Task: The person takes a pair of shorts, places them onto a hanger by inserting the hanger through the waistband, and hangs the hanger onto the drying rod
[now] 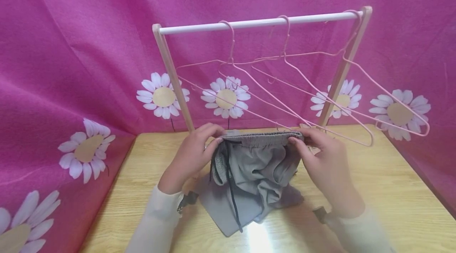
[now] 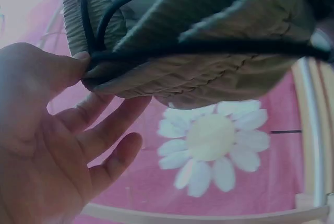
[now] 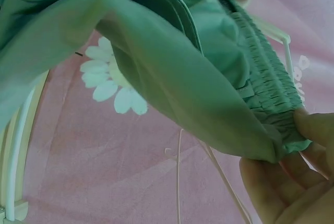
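Now both hands, left hand [image 1: 194,154] and right hand [image 1: 325,160], pinch the shorts' waistband [image 1: 261,139] ends below the hangers [image 1: 285,86].

Readable text: none in any view.
Grey shorts [image 1: 256,166]: no label or brand legible.
Pink backdrop [image 1: 71,47]: printed daisies only, no words.

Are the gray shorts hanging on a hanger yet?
No. Both hands, left hand and right hand, hold the gray shorts by the waistband; the pink hangers hang bare.
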{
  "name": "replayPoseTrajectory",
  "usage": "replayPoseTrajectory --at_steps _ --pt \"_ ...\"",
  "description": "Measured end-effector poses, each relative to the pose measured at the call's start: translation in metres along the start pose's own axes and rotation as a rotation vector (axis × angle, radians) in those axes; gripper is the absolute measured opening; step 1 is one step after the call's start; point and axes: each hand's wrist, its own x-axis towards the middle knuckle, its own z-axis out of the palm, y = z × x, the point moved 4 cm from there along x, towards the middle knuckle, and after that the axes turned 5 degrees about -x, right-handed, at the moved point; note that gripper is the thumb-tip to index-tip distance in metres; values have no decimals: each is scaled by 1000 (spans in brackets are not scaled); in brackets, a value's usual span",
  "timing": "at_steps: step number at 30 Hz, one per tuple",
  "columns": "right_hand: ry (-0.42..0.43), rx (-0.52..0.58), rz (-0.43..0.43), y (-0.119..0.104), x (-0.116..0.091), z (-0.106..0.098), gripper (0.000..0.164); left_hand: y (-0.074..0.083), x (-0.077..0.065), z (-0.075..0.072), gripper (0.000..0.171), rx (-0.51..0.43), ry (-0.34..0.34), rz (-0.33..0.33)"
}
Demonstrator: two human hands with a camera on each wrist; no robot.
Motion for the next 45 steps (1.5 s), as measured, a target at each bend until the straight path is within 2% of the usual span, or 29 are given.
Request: replayPoseTrajectory --at_steps 4,8,11,14,19,23,26,28,33,39,45 --pt "15 5 28 1 1 -4 23 7 -1 -2 18 74 -31 107" --pt "22 -2 43 0 2 -6 21 9 0 5 21 180 -88 206" --pt "21 7 54 -1 2 -6 20 7 1 12 29 229 -99 241" --pt "17 16 57 -1 3 -6 20 5 2 13 34 236 -87 251" --pt "18 17 49 -1 4 -5 21 6 1 10 34 251 -106 203" --pt "13 26 42 0 4 -5 21 4 -1 10 36 271 -219 74" --pt "12 -25 51 3 3 -6 20 0 -3 9 39 267 -306 -38" --pt "10 -57 79 5 3 -7 19 -3 -5 7 35 249 -322 -95" --pt "8 -69 148 8 3 -12 15 -10 -7 -4 24 245 -241 -109" --pt "22 -55 173 10 5 -16 11 -12 -7 -20 28 260 -115 -23" --pt "52 -48 208 13 7 -22 13 -10 -7 -32 26 286 -51 38"
